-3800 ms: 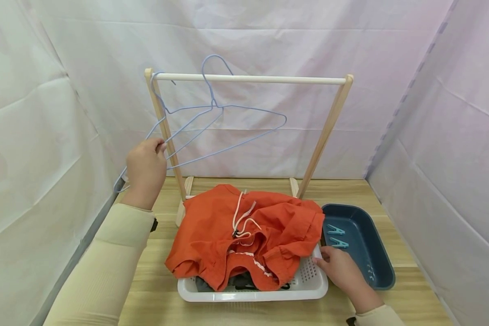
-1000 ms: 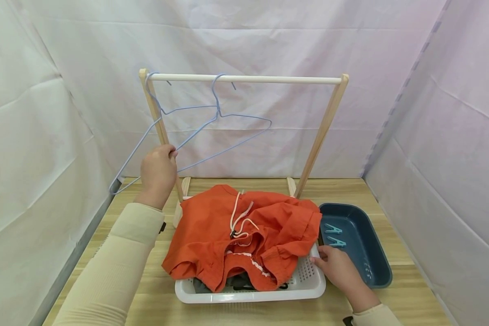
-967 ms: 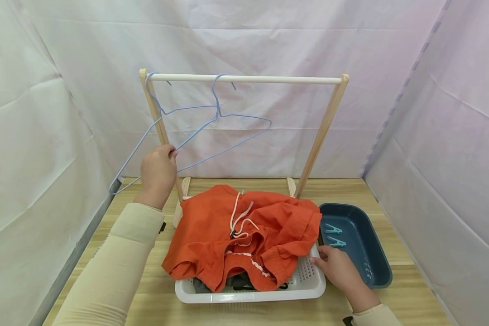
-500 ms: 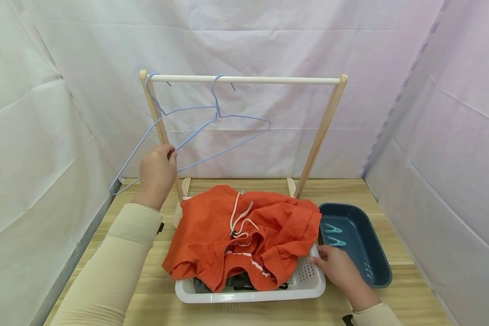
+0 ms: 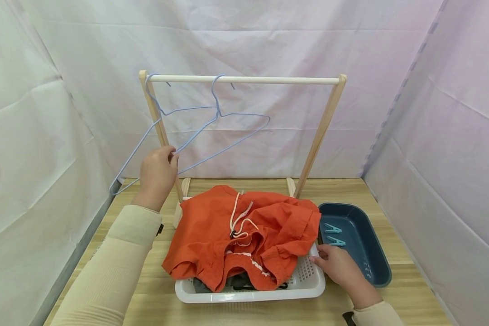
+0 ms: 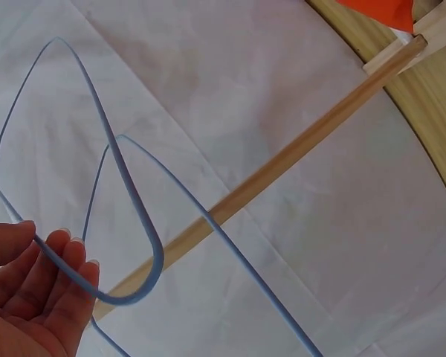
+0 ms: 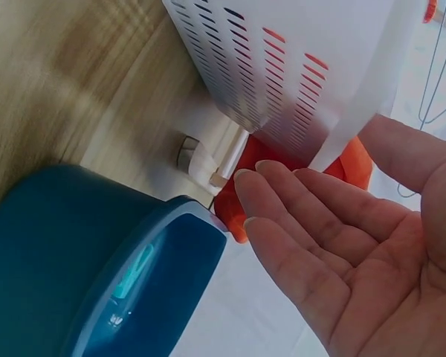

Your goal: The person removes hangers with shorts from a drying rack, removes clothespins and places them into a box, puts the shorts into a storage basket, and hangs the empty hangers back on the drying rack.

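Observation:
My left hand pinches the left arm of a blue wire hanger. That hanger's hook lies over the white bar of a wooden clothes rack. In the left wrist view, the wire passes between thumb and fingers. A second blue hanger hangs at the bar's left end, just behind the left hand. At the right rim of a white plastic basket, my right hand rests with fairly straight fingers, thumb at the edge. An orange garment with white drawstrings is heaped over the basket.
A dark blue tray holding light-blue clothespins stands right of the basket, close to the right hand. Dark cloth shows under the garment. White fabric walls enclose the wooden table at the back and both sides.
The pinched hanger's hook stood above the bar 3.8 seconds ago; now it sits over the bar. The left hand has shifted slightly right and down. The right hand stays at the rim.

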`<state>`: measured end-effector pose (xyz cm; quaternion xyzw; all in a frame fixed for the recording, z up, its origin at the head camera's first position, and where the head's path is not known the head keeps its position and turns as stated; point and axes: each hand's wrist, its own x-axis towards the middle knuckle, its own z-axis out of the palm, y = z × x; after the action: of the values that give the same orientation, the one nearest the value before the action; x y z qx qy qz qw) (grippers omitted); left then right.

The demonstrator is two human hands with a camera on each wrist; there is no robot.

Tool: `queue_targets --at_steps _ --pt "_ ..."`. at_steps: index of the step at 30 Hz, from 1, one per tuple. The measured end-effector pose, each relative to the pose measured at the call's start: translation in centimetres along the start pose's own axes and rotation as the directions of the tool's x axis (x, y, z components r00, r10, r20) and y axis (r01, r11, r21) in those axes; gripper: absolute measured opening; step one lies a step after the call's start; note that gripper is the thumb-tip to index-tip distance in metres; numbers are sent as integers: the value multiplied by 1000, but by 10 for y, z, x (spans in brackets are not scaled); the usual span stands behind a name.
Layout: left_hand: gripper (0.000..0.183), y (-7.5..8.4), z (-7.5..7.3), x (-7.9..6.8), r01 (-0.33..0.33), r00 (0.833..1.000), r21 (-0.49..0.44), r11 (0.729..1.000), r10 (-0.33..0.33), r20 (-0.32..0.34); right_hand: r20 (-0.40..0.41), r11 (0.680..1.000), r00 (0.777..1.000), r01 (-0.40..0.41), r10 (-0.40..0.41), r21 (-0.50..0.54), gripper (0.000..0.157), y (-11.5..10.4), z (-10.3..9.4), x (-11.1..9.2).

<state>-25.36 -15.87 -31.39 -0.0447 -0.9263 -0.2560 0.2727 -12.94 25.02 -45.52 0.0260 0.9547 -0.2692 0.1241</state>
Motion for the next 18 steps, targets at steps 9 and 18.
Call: queue_targets --at_steps 9,18 --pt "19 -3 1 -3 10 1000 -15 1000 -10 2 -8 1000 1000 6 -6 21 47 -1 -8 0" --pt "18 -13 0 -12 28 999 -31 999 -29 -20 -47 1000 999 20 -19 18 47 3 -18 2"
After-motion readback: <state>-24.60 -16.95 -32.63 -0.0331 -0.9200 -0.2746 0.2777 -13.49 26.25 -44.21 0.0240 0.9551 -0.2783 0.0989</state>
